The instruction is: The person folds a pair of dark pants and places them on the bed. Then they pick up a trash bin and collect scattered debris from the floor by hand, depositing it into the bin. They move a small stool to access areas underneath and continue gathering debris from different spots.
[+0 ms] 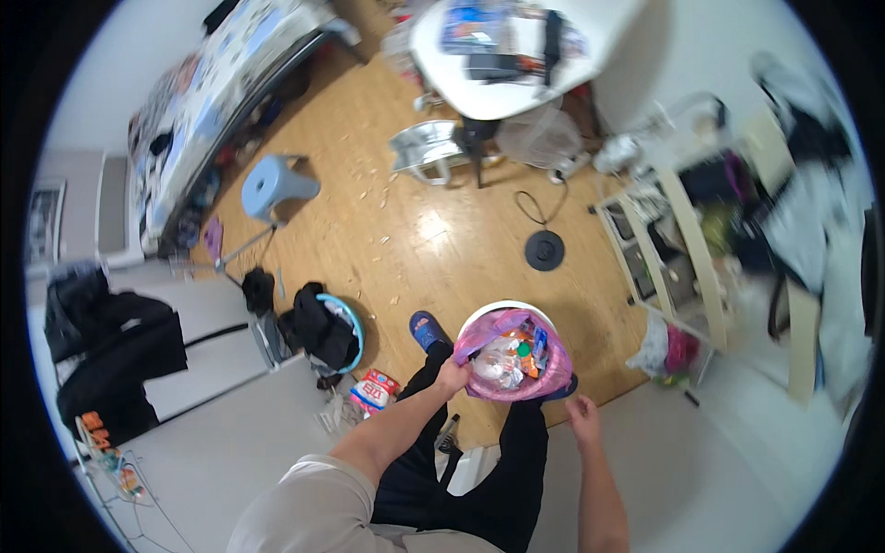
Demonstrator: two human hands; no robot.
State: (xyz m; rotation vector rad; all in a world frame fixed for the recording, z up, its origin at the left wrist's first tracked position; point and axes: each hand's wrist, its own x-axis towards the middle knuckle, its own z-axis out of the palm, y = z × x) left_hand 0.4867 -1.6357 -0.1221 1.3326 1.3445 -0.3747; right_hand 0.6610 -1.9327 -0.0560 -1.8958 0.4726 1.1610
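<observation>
My left hand point(453, 379) grips the left edge of a pink plastic bag point(553, 381) that lines a round white bin point(508, 305). The bag stands wide at the top, and inside lie crumpled clear plastic, wrappers and a green cap point(524, 350). My right hand point(583, 415) is to the lower right of the bag, apart from it, with its fingers partly curled and nothing seen in them. The bin stands on the wooden floor in front of my legs, between my slippered feet.
At left stand a blue basket of dark clothes point(354, 332), a detergent bag point(375, 391) and a blue stool point(266, 186). A black disc with a cable point(545, 250) lies ahead. A white table point(477, 104) is beyond, a storage cart point(639, 259) at right. Small scraps dot the floor.
</observation>
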